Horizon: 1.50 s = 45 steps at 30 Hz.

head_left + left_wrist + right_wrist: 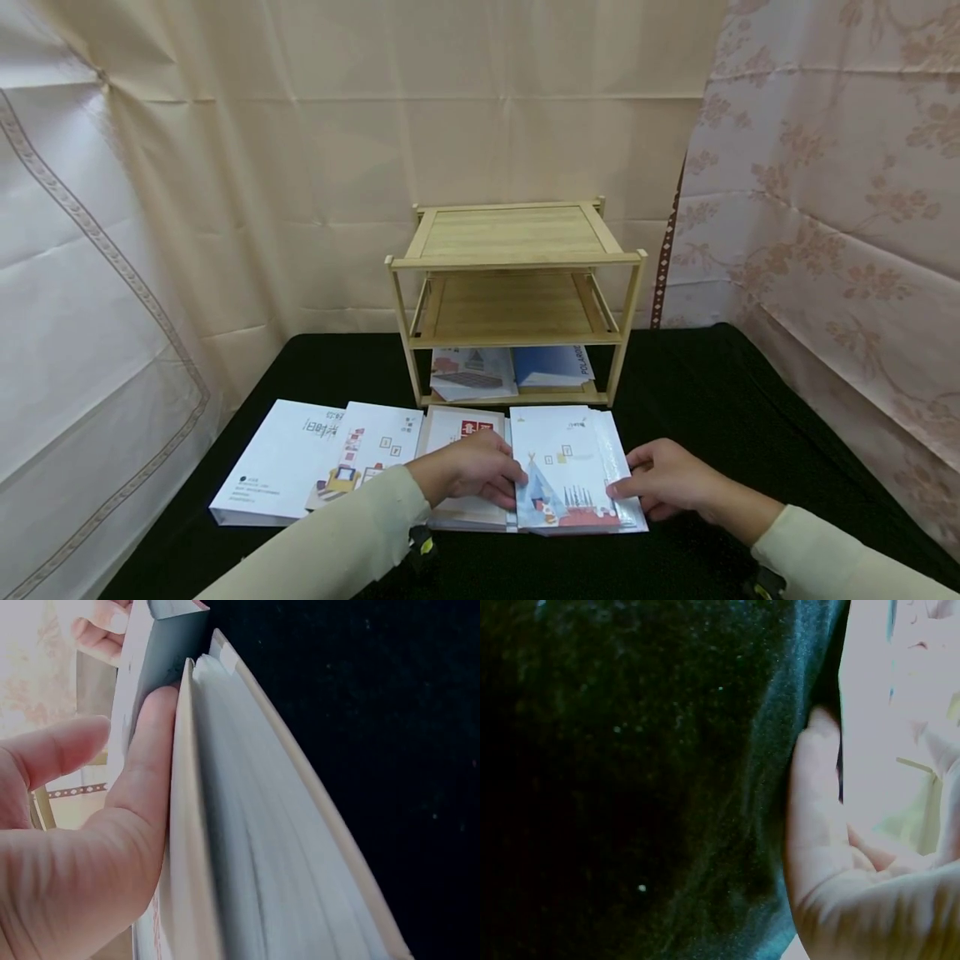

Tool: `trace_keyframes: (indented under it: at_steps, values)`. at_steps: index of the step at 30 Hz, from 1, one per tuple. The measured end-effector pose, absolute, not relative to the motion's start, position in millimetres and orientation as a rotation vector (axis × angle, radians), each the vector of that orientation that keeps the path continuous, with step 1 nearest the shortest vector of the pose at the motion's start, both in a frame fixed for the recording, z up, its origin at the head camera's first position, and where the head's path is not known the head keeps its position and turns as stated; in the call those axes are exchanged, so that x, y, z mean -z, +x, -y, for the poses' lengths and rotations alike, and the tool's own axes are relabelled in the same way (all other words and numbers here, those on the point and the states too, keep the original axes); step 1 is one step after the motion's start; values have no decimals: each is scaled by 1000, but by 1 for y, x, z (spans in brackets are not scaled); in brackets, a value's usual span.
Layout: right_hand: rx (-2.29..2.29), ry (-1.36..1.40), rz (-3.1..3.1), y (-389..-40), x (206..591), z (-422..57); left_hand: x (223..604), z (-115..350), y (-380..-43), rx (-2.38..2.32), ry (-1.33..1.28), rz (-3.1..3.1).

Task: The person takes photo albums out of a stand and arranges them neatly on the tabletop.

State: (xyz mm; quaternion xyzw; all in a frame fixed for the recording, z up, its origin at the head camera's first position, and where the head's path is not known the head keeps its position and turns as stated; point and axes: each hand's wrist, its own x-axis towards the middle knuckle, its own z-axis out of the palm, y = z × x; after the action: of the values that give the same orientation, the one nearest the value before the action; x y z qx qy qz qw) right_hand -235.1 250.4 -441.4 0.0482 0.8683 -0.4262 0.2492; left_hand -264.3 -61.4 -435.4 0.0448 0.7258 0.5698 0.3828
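Note:
A white book [558,467] with a blue tent on its cover lies at the front of the black-covered table, over another thin edge at its right. My left hand [480,471] is at its left edge. In the left wrist view, the left thumb [146,761] lies along the book's grey side [169,660], and the index finger is at the cover. My right hand [671,479] pinches the right edge, its thumb on top and the other fingers beside or below, partly hidden. A beige book [450,429] with a red label lies under the left hand.
Behind the books stands a wooden shelf [517,260] with three levels; a grey-white book [472,372] and a blue one [551,367] lie on its bottom level. Two more white books, one plain [270,462] and one illustrated [382,442], overlap at the left. Curtains [480,150] surround the table.

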Motion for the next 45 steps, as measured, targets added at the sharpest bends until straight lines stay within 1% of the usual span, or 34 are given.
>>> trace_keyframes:
  at_steps: [21,29,45]
  values:
    - [1151,147,-2436,-234,441,-248,418,61,-264,-1400,99,-1899]
    - [1143,123,-2444,-234,443,-248,416,62,-259,-1375,159,-1985]
    - [1121,132,-2441,-235,440,-245,417,72,-266,-1440,125,-1987]
